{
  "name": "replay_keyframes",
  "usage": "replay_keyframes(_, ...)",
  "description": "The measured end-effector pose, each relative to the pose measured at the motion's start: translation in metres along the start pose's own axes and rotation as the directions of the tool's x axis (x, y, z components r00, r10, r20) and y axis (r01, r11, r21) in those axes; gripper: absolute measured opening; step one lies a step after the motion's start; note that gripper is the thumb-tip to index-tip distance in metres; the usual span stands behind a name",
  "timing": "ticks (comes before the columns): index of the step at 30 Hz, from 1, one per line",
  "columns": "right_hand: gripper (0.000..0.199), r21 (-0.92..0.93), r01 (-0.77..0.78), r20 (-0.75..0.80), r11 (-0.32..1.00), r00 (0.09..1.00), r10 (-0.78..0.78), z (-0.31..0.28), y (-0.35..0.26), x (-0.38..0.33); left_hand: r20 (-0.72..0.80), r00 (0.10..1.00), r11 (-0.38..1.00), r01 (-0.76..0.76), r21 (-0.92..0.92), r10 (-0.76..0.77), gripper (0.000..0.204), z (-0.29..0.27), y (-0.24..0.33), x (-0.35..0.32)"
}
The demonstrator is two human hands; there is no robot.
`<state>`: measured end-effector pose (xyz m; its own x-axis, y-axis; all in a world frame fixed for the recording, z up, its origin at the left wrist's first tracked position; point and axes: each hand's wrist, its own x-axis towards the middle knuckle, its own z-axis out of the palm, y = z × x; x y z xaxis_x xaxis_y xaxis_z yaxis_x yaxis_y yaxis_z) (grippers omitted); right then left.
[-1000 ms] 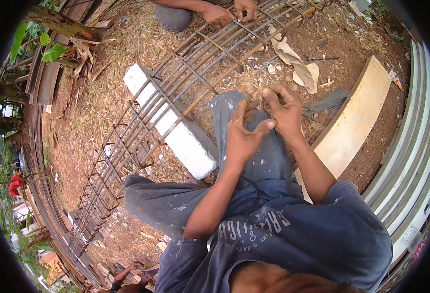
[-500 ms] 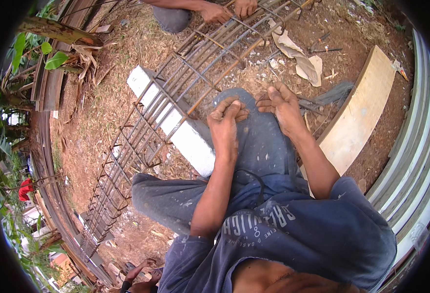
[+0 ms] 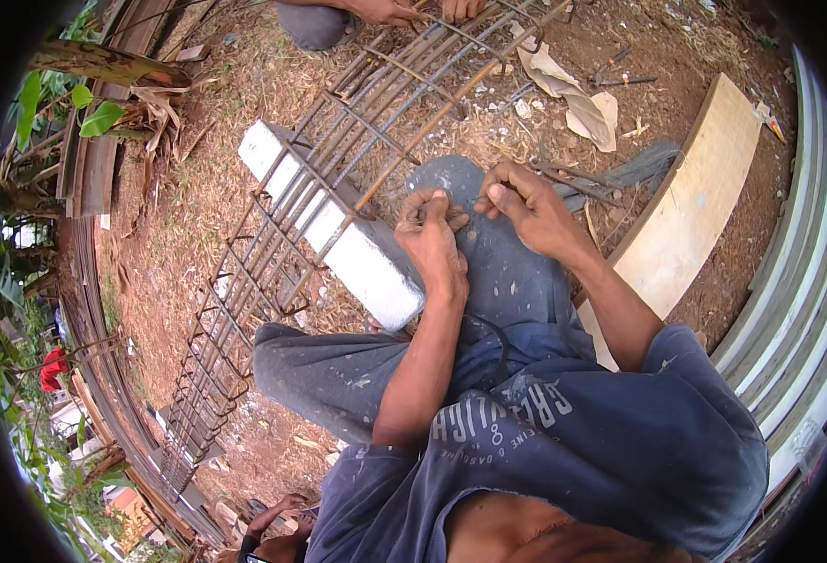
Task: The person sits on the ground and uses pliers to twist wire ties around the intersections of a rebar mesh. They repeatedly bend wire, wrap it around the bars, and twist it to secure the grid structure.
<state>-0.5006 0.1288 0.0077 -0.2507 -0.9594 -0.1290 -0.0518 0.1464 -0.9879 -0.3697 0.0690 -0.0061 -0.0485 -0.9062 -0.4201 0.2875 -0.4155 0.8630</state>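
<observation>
My left hand (image 3: 432, 242) is closed in a pinch above my raised knee. Beside it, slightly apart, my right hand (image 3: 530, 212) has its thumb pressed against curled fingers. Whatever sits between the fingertips of either hand is too small to make out. Just left of my hands runs a long rebar cage (image 3: 364, 122) of rusty rods and square ties. It passes over a white-faced block (image 3: 357, 265), whose near end lies by my left wrist. Another person's hands (image 3: 423, 11) touch the cage's far end.
To my right a wooden plank (image 3: 690, 211) slants across the soil, with a bundle of thin wire (image 3: 640, 176) beside it. Farther off lie torn brown paper (image 3: 568, 94) and dark-handled pliers (image 3: 620, 75). Corrugated sheets (image 3: 779, 272) line the right; another person's arm (image 3: 277, 514) shows at lower left.
My right hand has turned inward and its fingers have curled more, moving slightly left. My left hand stays nearly in place, still pinched. The whole view has shifted a little.
</observation>
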Motion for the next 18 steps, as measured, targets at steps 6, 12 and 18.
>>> replay_keyframes(6,0.018,0.313,0.038,-0.179,0.949,0.984,0.019,0.001,0.025,-0.005,0.423,0.889,0.974,0.219,-0.051,-0.177,0.023,-0.025,0.004,0.018)
replay_keyframes(12,0.017,0.368,0.226,-0.432,0.902,0.900,-0.050,0.012,0.021,-0.001,0.519,0.800,0.919,0.389,-0.068,-0.301,0.032,-0.029,0.008,0.015)
replay_keyframes(18,0.013,0.458,0.396,-0.580,0.796,0.811,-0.070,0.003,-0.001,0.012,0.583,0.689,0.893,0.233,0.384,-0.431,0.020,-0.039,-0.003,0.007)
